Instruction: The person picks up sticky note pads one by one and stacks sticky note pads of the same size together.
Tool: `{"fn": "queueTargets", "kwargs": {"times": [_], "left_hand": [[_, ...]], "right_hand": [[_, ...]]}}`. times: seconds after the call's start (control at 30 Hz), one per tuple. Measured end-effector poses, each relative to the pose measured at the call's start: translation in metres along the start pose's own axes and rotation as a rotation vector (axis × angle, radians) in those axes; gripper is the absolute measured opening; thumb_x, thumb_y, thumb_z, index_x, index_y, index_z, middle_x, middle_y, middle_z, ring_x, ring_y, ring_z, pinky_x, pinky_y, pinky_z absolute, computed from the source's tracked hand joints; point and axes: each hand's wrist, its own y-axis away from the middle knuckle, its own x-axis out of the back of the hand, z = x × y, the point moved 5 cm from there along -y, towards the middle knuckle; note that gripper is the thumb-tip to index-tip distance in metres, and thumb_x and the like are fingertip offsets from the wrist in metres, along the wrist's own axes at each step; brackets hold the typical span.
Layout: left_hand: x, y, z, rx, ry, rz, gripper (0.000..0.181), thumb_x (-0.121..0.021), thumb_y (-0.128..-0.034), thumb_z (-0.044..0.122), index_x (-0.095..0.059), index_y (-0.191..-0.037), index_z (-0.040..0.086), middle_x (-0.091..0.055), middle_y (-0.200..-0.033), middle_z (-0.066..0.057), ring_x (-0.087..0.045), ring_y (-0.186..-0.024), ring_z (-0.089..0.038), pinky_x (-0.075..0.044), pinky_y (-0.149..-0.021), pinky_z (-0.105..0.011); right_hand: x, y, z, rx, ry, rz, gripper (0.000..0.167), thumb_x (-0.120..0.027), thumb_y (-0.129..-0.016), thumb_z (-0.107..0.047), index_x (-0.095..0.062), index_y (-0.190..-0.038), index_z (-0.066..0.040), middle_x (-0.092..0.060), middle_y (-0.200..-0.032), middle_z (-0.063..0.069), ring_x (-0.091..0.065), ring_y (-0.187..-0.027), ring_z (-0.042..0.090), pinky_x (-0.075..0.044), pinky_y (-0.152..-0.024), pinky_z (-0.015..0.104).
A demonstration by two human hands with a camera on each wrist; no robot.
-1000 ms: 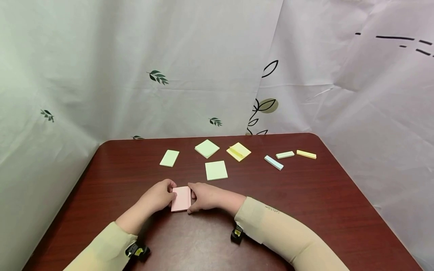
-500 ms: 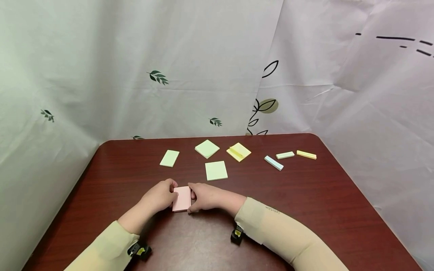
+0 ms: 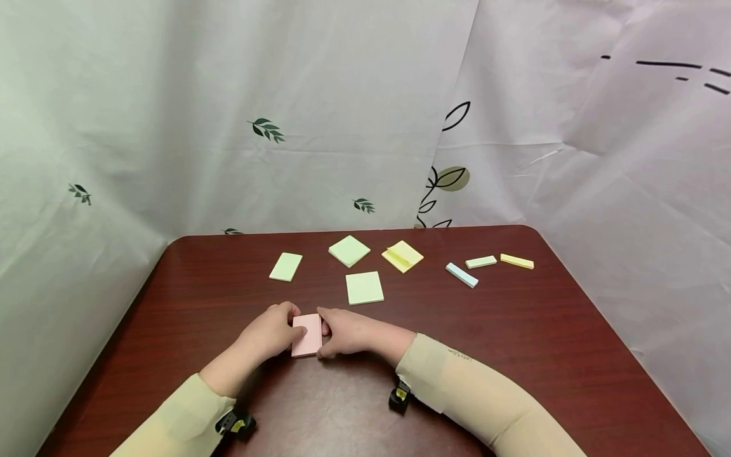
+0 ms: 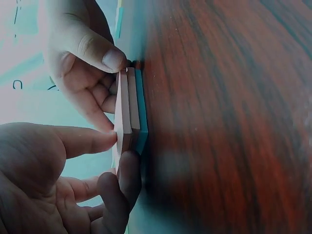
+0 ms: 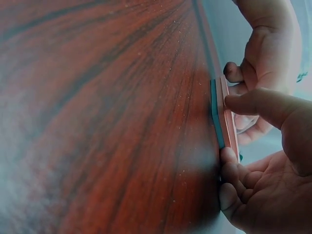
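A small stack of sticky note pads lies on the table between both hands. Its top is a pink sticky note pad; under the pink layers, a blue sticky note pad shows at the bottom. My left hand pinches the stack from the left, thumb on the top face and fingers at the side. From the right, my right hand holds the opposite edge, with a finger at the far corner and the thumb at the near one. The layers sit nearly flush, the blue edge jutting out slightly.
Behind the hands lie a green rectangular pad, two pale green square pads and a yellow pad with a lifted sheet. Farther right are narrow blue, green and yellow strips. A curtain hangs behind the table.
The pink top pad has shifted slightly right with my left hand, covering the pink strip that showed along its right side. My left thumb lies farther over the top. The right hand stays almost still.
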Motion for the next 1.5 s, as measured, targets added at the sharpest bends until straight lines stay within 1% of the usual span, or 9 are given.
{"fn": "queueTargets", "kwargs": {"times": [0.23,0.43,0.57,0.7,0.8,1.07,1.13,1.3,1.5], "left_hand": [[-0.0009,0.0000,0.0030,0.001,-0.002,0.008,0.034,-0.072,-0.0859,0.022,-0.061,-0.112,0.003,-0.059,-0.101,-0.012,-0.056,-0.080,-0.022,-0.047,-0.073,-0.041],[-0.0011,0.0003,0.0047,-0.008,0.007,0.016,0.033,-0.072,-0.0859,0.022,-0.062,-0.111,0.003,-0.059,-0.104,-0.014,-0.057,-0.082,-0.022,-0.047,-0.076,-0.042],[-0.0010,0.0013,0.0053,-0.023,0.006,0.026,0.033,-0.073,-0.0852,0.021,-0.063,-0.111,0.004,-0.059,-0.105,-0.014,-0.057,-0.082,-0.022,-0.047,-0.076,-0.042],[-0.0017,0.0010,0.0062,-0.042,0.002,0.033,0.032,-0.073,-0.0851,0.021,-0.064,-0.110,0.004,-0.059,-0.107,-0.013,-0.057,-0.082,-0.021,-0.047,-0.076,-0.041],[-0.0026,0.0002,0.0052,-0.046,-0.003,0.035,0.031,-0.074,-0.0853,0.021,-0.064,-0.111,0.005,-0.060,-0.108,-0.013,-0.058,-0.083,-0.021,-0.048,-0.076,-0.042],[-0.0029,0.0015,0.0045,-0.043,-0.008,0.027,0.033,-0.074,-0.0854,0.021,-0.064,-0.112,0.006,-0.059,-0.108,-0.013,-0.058,-0.082,-0.020,-0.047,-0.074,-0.042],[-0.0028,0.0017,0.0047,-0.040,-0.006,0.026,0.033,-0.074,-0.0855,0.021,-0.064,-0.113,0.005,-0.059,-0.108,-0.013,-0.058,-0.082,-0.020,-0.047,-0.074,-0.042],[-0.0025,0.0021,0.0053,-0.033,-0.005,0.025,0.033,-0.074,-0.0857,0.021,-0.064,-0.113,0.005,-0.060,-0.110,-0.013,-0.058,-0.083,-0.020,-0.047,-0.074,-0.042],[-0.0028,0.0016,0.0058,-0.035,-0.005,0.018,0.033,-0.074,-0.0863,0.021,-0.064,-0.113,0.005,-0.059,-0.109,-0.013,-0.057,-0.083,-0.020,-0.047,-0.073,-0.042]], "right_hand": [[0.0004,0.0002,-0.0005,0.009,-0.008,0.010,0.043,-0.083,-0.073,-0.020,-0.053,-0.103,-0.011,-0.055,-0.084,-0.005,-0.049,-0.068,0.004,-0.040,-0.062,0.019],[0.0000,0.0008,0.0003,-0.009,-0.010,-0.001,0.065,-0.083,-0.075,-0.021,-0.050,-0.128,-0.002,-0.055,-0.086,-0.007,-0.049,-0.071,0.004,-0.041,-0.066,0.018],[0.0009,0.0016,-0.0006,-0.004,-0.014,0.004,0.073,-0.083,-0.076,-0.021,-0.047,-0.135,0.001,-0.055,-0.086,-0.006,-0.050,-0.072,0.004,-0.041,-0.068,0.018],[0.0011,0.0020,-0.0015,0.014,-0.004,0.014,0.063,-0.084,-0.075,-0.021,-0.052,-0.127,-0.002,-0.055,-0.086,-0.005,-0.050,-0.072,0.004,-0.041,-0.067,0.018],[0.0011,0.0018,-0.0013,0.024,0.008,0.018,0.050,-0.084,-0.075,-0.022,-0.055,-0.114,-0.008,-0.055,-0.085,-0.005,-0.050,-0.072,0.005,-0.041,-0.065,0.019],[-0.0004,0.0002,0.0007,0.032,-0.017,0.031,0.041,-0.085,-0.075,-0.022,-0.055,-0.100,-0.011,-0.054,-0.082,-0.005,-0.049,-0.068,0.004,-0.041,-0.062,0.019],[-0.0008,0.0004,0.0010,0.029,-0.015,0.034,0.045,-0.085,-0.075,-0.023,-0.056,-0.105,-0.009,-0.054,-0.083,-0.006,-0.050,-0.069,0.004,-0.041,-0.063,0.018],[-0.0012,0.0012,0.0015,0.016,-0.002,0.035,0.065,-0.086,-0.075,-0.025,-0.052,-0.127,-0.004,-0.054,-0.085,-0.007,-0.050,-0.074,0.004,-0.042,-0.070,0.018],[-0.0009,0.0020,0.0017,0.015,-0.009,0.029,0.074,-0.085,-0.075,-0.026,-0.049,-0.135,-0.001,-0.055,-0.087,-0.007,-0.051,-0.076,0.004,-0.042,-0.072,0.018]]}}
